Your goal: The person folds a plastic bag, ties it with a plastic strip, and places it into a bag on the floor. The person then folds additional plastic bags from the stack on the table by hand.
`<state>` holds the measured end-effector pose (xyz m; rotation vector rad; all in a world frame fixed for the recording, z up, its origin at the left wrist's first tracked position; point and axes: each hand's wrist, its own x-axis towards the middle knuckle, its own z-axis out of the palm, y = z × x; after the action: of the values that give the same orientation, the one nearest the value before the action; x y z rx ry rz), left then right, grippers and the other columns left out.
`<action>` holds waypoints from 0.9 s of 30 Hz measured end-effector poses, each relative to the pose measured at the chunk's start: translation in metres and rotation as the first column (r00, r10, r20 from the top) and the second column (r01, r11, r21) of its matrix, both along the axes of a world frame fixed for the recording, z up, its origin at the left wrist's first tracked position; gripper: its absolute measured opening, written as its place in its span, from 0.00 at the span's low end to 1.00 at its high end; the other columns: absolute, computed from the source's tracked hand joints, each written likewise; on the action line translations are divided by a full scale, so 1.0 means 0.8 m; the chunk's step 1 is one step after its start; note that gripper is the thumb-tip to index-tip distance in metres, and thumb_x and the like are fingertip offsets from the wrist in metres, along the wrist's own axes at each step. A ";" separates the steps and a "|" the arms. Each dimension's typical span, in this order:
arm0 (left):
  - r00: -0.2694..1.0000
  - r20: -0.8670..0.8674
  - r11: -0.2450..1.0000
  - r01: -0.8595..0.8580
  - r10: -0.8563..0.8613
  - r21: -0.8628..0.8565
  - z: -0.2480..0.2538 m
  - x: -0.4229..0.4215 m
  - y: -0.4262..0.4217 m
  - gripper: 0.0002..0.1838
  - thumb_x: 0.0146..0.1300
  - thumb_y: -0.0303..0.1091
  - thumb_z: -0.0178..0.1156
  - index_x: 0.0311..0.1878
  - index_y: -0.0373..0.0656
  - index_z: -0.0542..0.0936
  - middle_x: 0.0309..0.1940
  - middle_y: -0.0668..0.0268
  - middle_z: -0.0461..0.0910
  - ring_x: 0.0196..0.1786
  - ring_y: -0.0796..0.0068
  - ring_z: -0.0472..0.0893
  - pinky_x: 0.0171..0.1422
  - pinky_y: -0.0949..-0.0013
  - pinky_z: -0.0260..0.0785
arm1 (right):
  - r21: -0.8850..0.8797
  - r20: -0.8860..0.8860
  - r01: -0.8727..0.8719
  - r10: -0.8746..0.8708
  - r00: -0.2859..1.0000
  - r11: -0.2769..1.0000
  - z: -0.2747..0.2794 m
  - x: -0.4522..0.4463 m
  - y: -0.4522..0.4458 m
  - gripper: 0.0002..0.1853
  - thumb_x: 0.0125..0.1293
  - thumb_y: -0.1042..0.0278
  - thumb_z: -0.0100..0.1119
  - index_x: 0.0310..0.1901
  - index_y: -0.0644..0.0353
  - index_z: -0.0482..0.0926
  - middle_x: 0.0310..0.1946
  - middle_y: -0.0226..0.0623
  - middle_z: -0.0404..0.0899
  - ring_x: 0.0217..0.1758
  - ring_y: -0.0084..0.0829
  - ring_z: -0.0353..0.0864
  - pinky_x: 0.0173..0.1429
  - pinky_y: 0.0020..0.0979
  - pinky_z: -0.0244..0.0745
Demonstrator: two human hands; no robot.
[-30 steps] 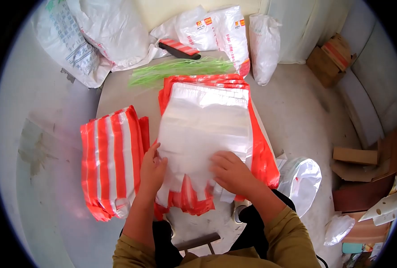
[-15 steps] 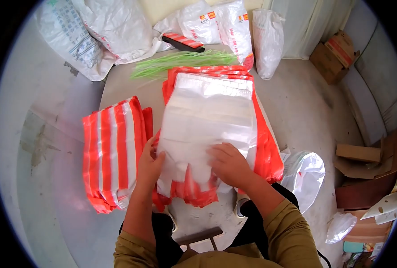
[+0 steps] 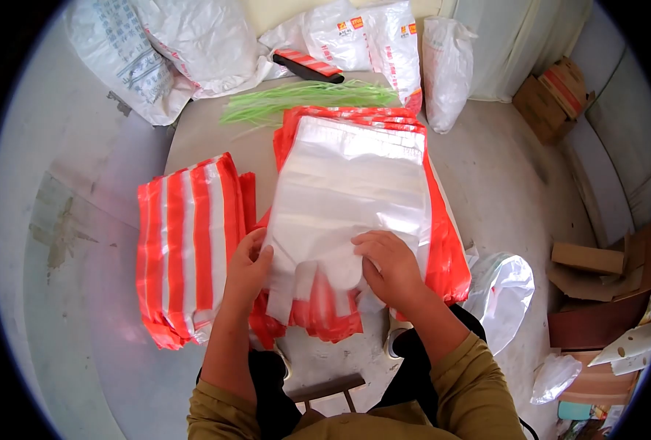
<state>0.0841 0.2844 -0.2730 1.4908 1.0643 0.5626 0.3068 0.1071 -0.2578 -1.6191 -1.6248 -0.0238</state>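
A white translucent plastic bag (image 3: 351,176) with cut-out handles lies flat on a pile of red-and-white bags (image 3: 446,253) in front of me. At its left edge my left hand (image 3: 248,268) is closed, with curled fingers and thumb on the edge. My right hand (image 3: 393,270) rests on its lower right part, fingers bent and thumb apart, holding nothing that I can see. Between the hands the handle end overlaps crumpled red plastic (image 3: 329,315). Left of my left hand is a folded stack of red-and-white striped bags (image 3: 190,246).
Behind the pile lie thin green strips (image 3: 303,101) and a dark item with a red-striped top (image 3: 309,66). Stuffed white sacks (image 3: 201,44) line the back. A clear plastic bag (image 3: 505,293) stands at the right, with cardboard boxes (image 3: 549,106) beyond.
The white bag's handle end has shifted and its handles now show more plainly. My right hand has moved slightly right and its fingers are no longer blurred. My left hand stays at the edge.
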 end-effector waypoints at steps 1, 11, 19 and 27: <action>1.000 -0.011 0.991 -0.001 0.002 0.132 -0.009 -0.001 0.001 0.24 0.74 0.31 0.58 0.72 0.40 0.73 0.57 0.57 0.82 0.59 0.68 0.81 0.64 0.67 0.73 | 0.003 -0.069 0.019 -0.019 0.997 1.000 -0.002 0.000 -0.001 0.15 0.59 0.88 0.59 0.45 0.61 0.80 0.51 0.41 0.84 0.55 0.46 0.83 0.60 0.40 0.79; 0.984 0.180 0.994 0.014 0.005 -0.104 0.026 0.029 -0.018 0.28 0.77 0.34 0.55 0.77 0.44 0.65 0.63 0.56 0.79 0.61 0.67 0.80 0.68 0.62 0.72 | -0.053 -0.359 0.068 -0.083 0.930 0.996 -0.009 0.008 0.000 0.18 0.59 0.93 0.53 0.47 0.62 0.80 0.49 0.40 0.83 0.54 0.40 0.84 0.59 0.34 0.78; 0.991 0.126 0.990 0.055 -0.039 -0.127 0.035 0.020 -0.018 0.36 0.66 0.24 0.60 0.78 0.41 0.64 0.63 0.52 0.79 0.62 0.64 0.80 0.69 0.64 0.71 | -0.089 0.255 -0.059 0.080 0.964 0.994 -0.004 -0.006 -0.016 0.17 0.46 0.77 0.66 0.42 0.58 0.80 0.52 0.40 0.82 0.58 0.46 0.79 0.61 0.44 0.78; 0.988 0.043 0.972 0.155 -0.150 -0.178 0.037 -0.013 -0.030 0.37 0.68 0.26 0.60 0.80 0.43 0.62 0.57 0.52 0.82 0.55 0.67 0.82 0.66 0.67 0.72 | -0.083 0.238 -0.086 0.103 0.966 0.993 -0.026 -0.016 -0.020 0.16 0.46 0.76 0.68 0.40 0.58 0.80 0.49 0.39 0.82 0.55 0.45 0.81 0.60 0.43 0.79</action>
<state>0.0737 0.2605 -0.2436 1.3859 0.9428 0.3686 0.2943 0.0913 -0.2789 -1.6418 -1.9076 -0.1184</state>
